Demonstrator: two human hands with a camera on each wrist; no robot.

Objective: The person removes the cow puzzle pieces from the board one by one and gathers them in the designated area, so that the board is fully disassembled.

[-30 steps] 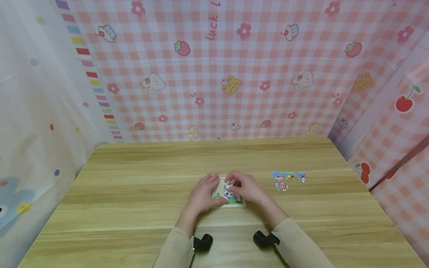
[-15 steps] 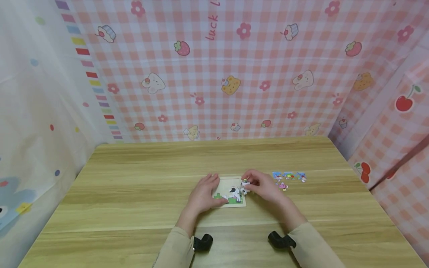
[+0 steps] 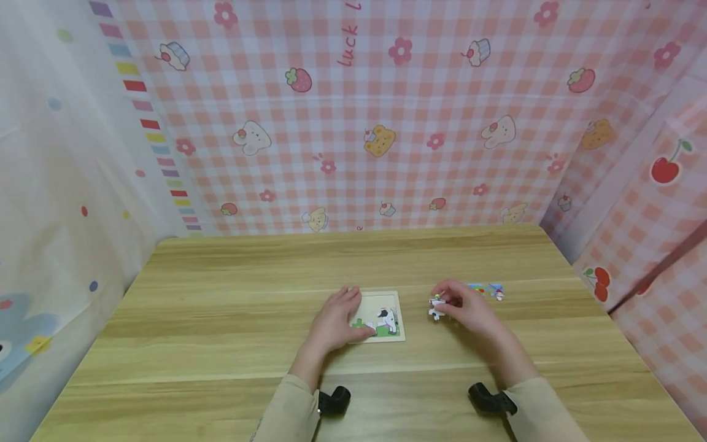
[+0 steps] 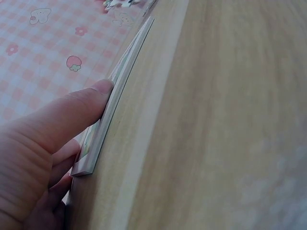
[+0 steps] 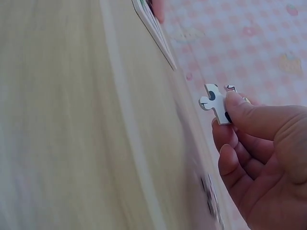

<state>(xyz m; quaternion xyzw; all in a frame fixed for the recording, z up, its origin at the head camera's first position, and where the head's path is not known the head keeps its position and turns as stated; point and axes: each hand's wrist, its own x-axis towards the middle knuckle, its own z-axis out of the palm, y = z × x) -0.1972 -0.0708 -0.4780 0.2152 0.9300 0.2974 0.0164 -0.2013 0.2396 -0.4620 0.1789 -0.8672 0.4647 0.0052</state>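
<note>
My left hand holds the left side of a small light wooden puzzle tray. Its thumb presses on the tray's front rim, and the other fingers lie along the left edge. A white puzzle piece with black patches lies in the tray's lower right, and a green piece shows at the lower left, partly under the hand. To the right, above the table, my right hand pinches another white jigsaw piece with black spots between thumb and fingers, apart from the tray.
Loose blue and coloured puzzle pieces lie just behind the right hand, which hides some of them. The wooden table meets a pink checked cloth at its back edge. Cloths also hang on both sides.
My right hand has moved from over the tray to the right, carrying the pinched jigsaw piece, and now covers some loose pieces. The left hand and tray have stayed put.
</note>
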